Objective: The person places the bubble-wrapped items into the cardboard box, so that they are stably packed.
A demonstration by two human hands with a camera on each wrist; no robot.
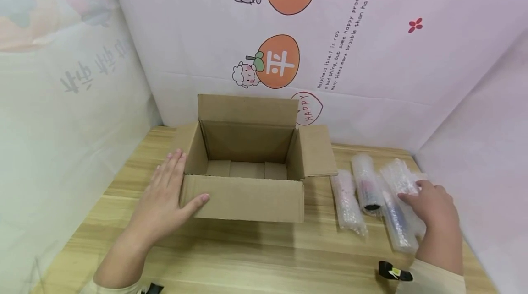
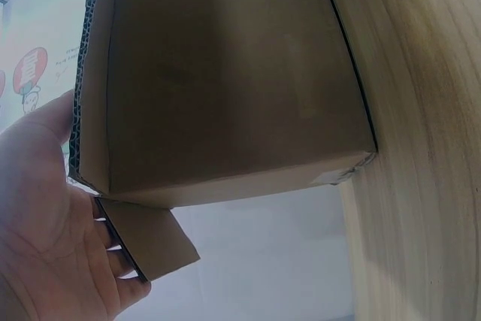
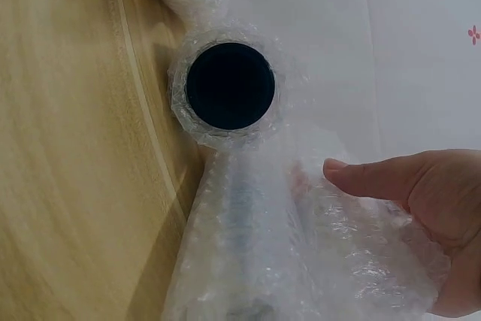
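An opened cardboard box (image 1: 243,200) stands with its flaps spread. My left hand (image 1: 162,195) rests on its near left corner, fingers straight along the left flap (image 2: 150,238) and thumb on the front flap. In the left wrist view, the same hand (image 2: 56,223) lies against the cardboard edge. On the right, my right hand (image 1: 437,204) grips a bubble-wrapped package (image 1: 402,177), thumb on the near side. The right wrist view shows the thumb of this hand (image 3: 443,201) over the clear wrap (image 3: 361,246); most fingers are hidden behind it.
Beside the held package lie more bubble-wrapped items: one with a blue part (image 1: 396,218), a cylinder with a black end (image 1: 371,193), and a pinkish one (image 1: 348,202). The wooden table (image 1: 255,257) meets printed white sheets (image 1: 371,115) at the back and sides.
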